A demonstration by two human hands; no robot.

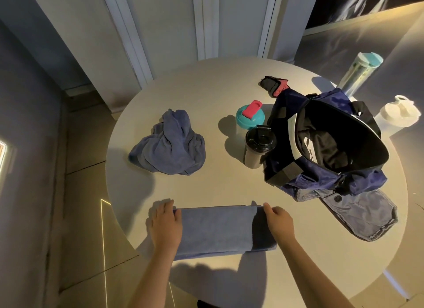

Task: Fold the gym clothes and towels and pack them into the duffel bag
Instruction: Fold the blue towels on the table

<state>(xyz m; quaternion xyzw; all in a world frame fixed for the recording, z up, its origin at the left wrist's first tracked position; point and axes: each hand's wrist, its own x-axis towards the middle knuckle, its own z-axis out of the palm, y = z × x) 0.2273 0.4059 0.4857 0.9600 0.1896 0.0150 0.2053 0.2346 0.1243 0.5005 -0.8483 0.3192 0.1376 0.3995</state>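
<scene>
A blue towel (215, 229) lies folded into a long strip near the front edge of the round table (206, 87). My left hand (166, 225) grips its left end and my right hand (278, 222) grips its right end, fingers curled over the far edge. A second blue towel (169, 144) sits crumpled in a heap at the table's left middle. The navy duffel bag (321, 179) stands open at the right, with a dark garment (321, 147) inside it. A blue-grey garment (358, 216) lies flat in front of the bag.
A black shaker bottle (258, 147) and a teal one with a pink lid (250, 117) stand left of the bag. A tall clear bottle (358, 73) and a white bottle (399, 115) stand behind it. A black and pink glove (275, 86) lies at the back.
</scene>
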